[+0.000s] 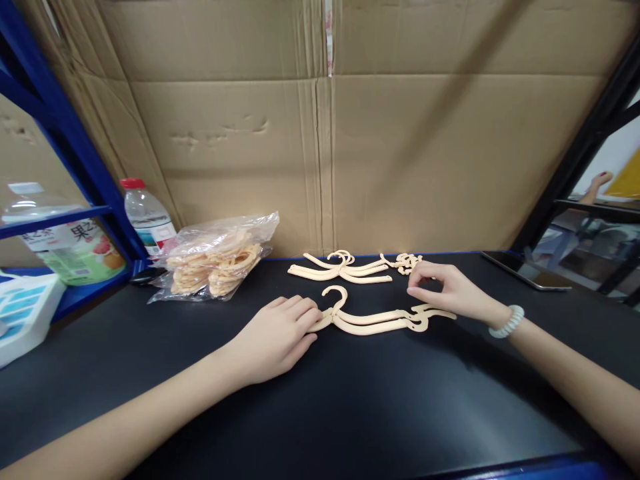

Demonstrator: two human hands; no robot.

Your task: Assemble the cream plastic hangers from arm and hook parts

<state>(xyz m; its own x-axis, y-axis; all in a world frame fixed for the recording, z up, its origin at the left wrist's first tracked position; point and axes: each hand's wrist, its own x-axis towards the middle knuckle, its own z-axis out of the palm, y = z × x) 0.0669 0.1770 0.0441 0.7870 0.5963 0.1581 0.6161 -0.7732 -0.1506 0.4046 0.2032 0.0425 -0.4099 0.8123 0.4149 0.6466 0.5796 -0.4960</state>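
Observation:
A cream-coloured plastic clothes hanger [370, 327] lies on the black table, its hook pointing away from me. My left hand [280, 340] is closed over the hanger's left arm, which it mostly hides. Small curved cream pieces [420, 323] sit at the hanger's right end. Just above and behind them, my right hand [450, 290] is in a pinch, thumb and index tips together; whether something tiny is between them I cannot make out. Farther back lie more hanger pieces [345, 270] with hooks, and a little heap of small cream parts [407, 262] beside the right fingertips.
A clear bag of cream parts [215, 263] stands back left, near a red-capped bottle [147, 217]. A white tray [30, 310] and a large bottle [80, 247] are far left. A flat dark device [525, 270] lies back right. Cardboard [400, 147] walls the back. Another person's hand [600, 179] shows far right.

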